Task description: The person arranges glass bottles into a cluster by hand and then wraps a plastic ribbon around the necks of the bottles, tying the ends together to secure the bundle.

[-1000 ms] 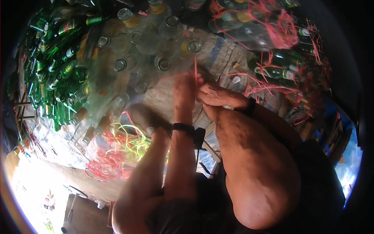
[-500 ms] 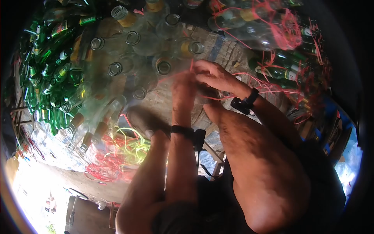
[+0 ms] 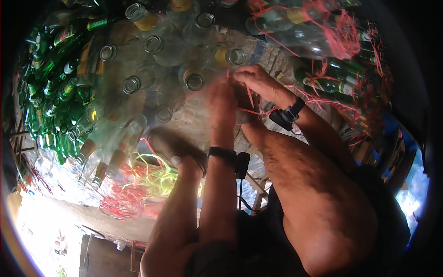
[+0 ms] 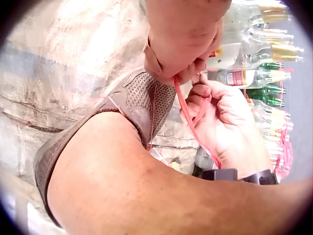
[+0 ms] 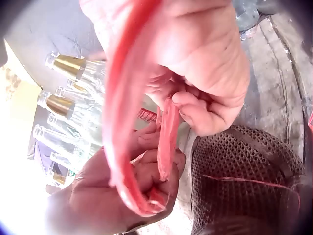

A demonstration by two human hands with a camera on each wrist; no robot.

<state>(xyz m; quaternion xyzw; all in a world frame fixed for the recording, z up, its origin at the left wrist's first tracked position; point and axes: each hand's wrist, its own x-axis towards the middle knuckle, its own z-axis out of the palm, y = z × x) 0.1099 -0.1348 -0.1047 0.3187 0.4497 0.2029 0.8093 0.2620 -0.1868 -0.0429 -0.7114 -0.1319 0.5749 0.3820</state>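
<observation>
Pink plastic twine (image 5: 168, 142) runs between both hands, which are close together beside a row of clear glass bottles (image 3: 154, 44). My left hand (image 3: 223, 104), blurred in the head view, has its fingers curled round the twine. Just to its right, my right hand (image 3: 258, 82) pinches another stretch of it between thumb and bent fingers. A loose length of twine (image 4: 190, 115) loops down toward the right wrist in the left wrist view. Below the hands is a brown mesh shoe (image 5: 244, 171). A knot, if any, is hidden by the fingers.
Many green bottles (image 3: 60, 97) are stacked at the left. Bundled bottles (image 3: 330, 83) wrapped in pink twine lie at the right. Tangled yellow and pink twine (image 3: 154, 173) is near the left foot. A worn sack sheet (image 3: 274, 60) covers the ground.
My right hand has risen from low by the foot to beside the left hand, drawing twine up with it. The left hand stays by the bottles.
</observation>
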